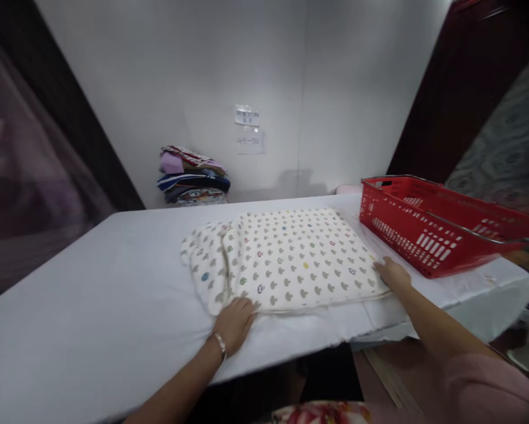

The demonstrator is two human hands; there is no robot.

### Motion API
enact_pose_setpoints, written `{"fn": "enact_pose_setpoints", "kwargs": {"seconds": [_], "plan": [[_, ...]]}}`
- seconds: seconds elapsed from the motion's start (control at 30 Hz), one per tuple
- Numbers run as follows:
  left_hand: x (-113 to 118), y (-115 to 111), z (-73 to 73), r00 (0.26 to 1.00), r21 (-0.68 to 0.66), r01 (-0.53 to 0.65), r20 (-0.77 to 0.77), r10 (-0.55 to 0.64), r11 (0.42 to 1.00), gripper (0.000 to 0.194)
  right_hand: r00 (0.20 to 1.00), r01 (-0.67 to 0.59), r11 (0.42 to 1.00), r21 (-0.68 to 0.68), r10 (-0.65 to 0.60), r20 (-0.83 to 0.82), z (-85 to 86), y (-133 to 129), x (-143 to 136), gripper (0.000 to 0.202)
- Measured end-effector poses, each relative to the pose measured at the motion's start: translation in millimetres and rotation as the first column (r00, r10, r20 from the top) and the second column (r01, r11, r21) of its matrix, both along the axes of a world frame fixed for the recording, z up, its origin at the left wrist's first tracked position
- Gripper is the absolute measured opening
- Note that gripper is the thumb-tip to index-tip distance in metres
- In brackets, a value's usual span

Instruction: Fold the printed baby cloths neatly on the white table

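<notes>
A cream-white cloth (299,259) with small grey and coloured prints lies folded into a rough rectangle on the white-covered table (92,294). Its left end is bunched, with a loose flap folded over there. My left hand (235,324), with a bracelet on its wrist, is closed on the cloth's near edge toward the left, fingertips partly hidden. At the near right corner, my right hand (393,275) has its fingers closed at the side edge of the same cloth.
A red plastic basket (423,235) with metal handles stands at the table's right end, close to my right hand. Folded clothes (193,179) are piled at the back left against the wall. Two paper labels (250,141) hang on the wall.
</notes>
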State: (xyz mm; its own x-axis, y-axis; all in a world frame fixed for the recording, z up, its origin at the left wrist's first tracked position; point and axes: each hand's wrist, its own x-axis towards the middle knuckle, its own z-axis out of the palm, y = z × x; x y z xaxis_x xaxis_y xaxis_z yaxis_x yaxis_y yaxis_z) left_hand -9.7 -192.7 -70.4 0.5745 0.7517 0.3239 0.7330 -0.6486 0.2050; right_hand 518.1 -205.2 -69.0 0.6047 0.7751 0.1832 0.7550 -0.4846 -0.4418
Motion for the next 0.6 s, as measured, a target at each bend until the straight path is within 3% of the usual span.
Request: {"fn": "enact_pose_setpoints", "kwargs": {"seconds": [0.1, 0.17, 0.23, 0.3, 0.37, 0.43, 0.47, 0.53, 0.6], "plan": [[2.8, -6.2, 8.0, 0.999, -0.04, -0.007, -0.04, 0.005, 0.999, 0.02, 0.99, -0.035, 0.999, 0.023, 0.031, 0.135, 3.0, 1.2, -22.9, 0.034], [4.1, -9.8, 13.5, 0.996, -0.054, -0.02, -0.088, 0.015, 0.998, 0.019, 0.963, -0.215, 0.972, 0.097, 0.194, 0.189, 4.9, 4.5, -61.4, 0.038], [5.0, -12.6, 17.7, 0.99, -0.067, -0.033, -0.139, 0.023, 0.997, 0.018, 0.899, -0.435, 0.892, 0.123, 0.422, 0.114, 4.2, 3.1, -119.0, 0.044], [5.5, -14.3, 19.7, 0.985, -0.08, -0.04, -0.172, 0.025, 0.996, 0.018, 0.762, -0.642, 0.759, 0.112, 0.647, -0.023, 0.5, -4.1, -187.2, 0.051], [5.6, -14.9, 19.2, 0.984, -0.082, -0.03, -0.179, 0.015, 0.996, 0.019, 0.547, -0.829, 0.543, 0.135, 0.837, -0.009, -3.8, -12.6, -253.2, 0.053], [5.5, -14.7, 17.0, 0.985, -0.073, -0.024, -0.171, 0.012, 0.997, 0.018, 0.364, -0.924, 0.349, 0.155, 0.928, 0.084, -5.9, -17.3, -306.5, 0.045], [5.4, -14.5, 15.8, 0.986, -0.068, -0.024, -0.169, 0.012, 0.997, 0.018, 0.323, -0.941, 0.306, 0.143, 0.94, 0.114, -5.9, -17.4, -326.5, 0.04], [5.3, -14.6, 13.5, 0.985, -0.06, -0.039, -0.173, 0.028, 0.997, 0.017, 0.346, -0.937, 0.332, 0.111, 0.926, 0.149, -5.0, -14.0, -353.1, 0.028], [5.1, -15.5, 12.2, 0.983, -0.043, -0.064, -0.174, 0.056, 0.997, 0.017, 0.413, -0.911, 0.406, 0.073, 0.894, 0.173, -4.9, -8.3, -364.4, 0.019]]}}
